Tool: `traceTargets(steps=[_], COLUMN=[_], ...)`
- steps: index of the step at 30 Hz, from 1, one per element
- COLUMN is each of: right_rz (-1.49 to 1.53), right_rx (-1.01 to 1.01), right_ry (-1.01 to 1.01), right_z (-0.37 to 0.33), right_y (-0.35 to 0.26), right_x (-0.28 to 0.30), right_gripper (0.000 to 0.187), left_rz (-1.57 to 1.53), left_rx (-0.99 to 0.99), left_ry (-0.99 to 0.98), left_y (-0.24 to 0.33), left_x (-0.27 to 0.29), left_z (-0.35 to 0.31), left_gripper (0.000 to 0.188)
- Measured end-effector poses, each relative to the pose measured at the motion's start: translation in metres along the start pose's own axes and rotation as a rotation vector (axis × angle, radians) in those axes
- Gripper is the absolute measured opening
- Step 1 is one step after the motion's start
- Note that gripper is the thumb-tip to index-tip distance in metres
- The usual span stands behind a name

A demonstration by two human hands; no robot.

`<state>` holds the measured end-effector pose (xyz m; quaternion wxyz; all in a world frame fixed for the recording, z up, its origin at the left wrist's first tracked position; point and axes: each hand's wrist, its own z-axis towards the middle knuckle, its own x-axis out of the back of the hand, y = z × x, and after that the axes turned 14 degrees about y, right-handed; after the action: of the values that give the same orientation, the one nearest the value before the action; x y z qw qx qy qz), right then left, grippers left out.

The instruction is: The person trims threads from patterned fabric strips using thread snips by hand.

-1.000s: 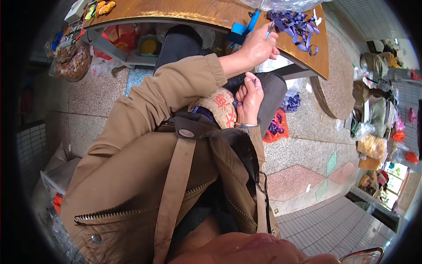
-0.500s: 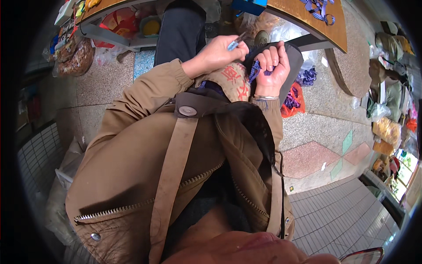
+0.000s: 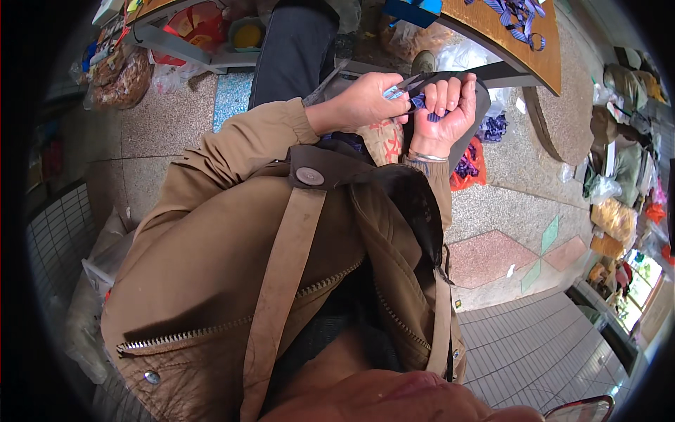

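Observation:
Small blue-handled thread snips (image 3: 392, 92) are gripped in my left hand (image 3: 360, 103), their dark blades reaching toward the other hand. My right hand (image 3: 443, 116) is closed on a purple-blue striped fabric strip (image 3: 420, 101), part of which is hidden by the fingers. The blades are beside the strip's left end; whether they touch it I cannot tell. Beneath both hands, a beige cloth with red markings (image 3: 385, 141) lies over my lap. Darker striped fabric (image 3: 344, 141) shows in part beside it.
A wooden table (image 3: 545, 60) stands ahead, with more striped strips (image 3: 517, 21) and a blue box (image 3: 411, 13) on it. A red bag (image 3: 471, 169) of purple pieces sits on the floor at right. A full plastic bag (image 3: 123, 81) lies at far left.
My left hand has moved right and slightly down, bringing the snips up to the strip in my right hand. The view has shifted slightly.

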<state>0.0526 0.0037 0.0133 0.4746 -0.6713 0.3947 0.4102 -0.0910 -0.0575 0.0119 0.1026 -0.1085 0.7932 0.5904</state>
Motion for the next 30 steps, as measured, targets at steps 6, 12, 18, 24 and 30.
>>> traceTargets(steps=[6,12,18,24,30], right_rz=[0.007,0.022,-0.272,-0.704,-0.744], right_rx=[0.010,0.096,-0.116,-0.247,-0.081], right_ry=[-0.026,-0.009,0.109,0.117,0.215], right_z=[-0.002,0.001,-0.019,-0.035,-0.040], right_y=[-0.011,-0.039,-0.037,-0.005,0.015], right_x=[0.000,0.008,0.008,-0.006,-0.012], right_gripper=[0.019,0.022,0.016,0.014,0.008], left_rz=[0.007,-0.004,0.005,0.084,0.097], left_rx=[0.028,-0.010,-0.215,-0.254,-0.269], left_ry=[0.013,0.108,0.239,0.307,0.334], left_y=[0.004,0.007,0.009,0.012,0.005], left_x=[0.002,0.009,0.013,0.011,0.007], left_z=[-0.002,-0.006,0.000,0.004,0.007], left_gripper=[0.010,0.011,0.011,0.011,0.011])
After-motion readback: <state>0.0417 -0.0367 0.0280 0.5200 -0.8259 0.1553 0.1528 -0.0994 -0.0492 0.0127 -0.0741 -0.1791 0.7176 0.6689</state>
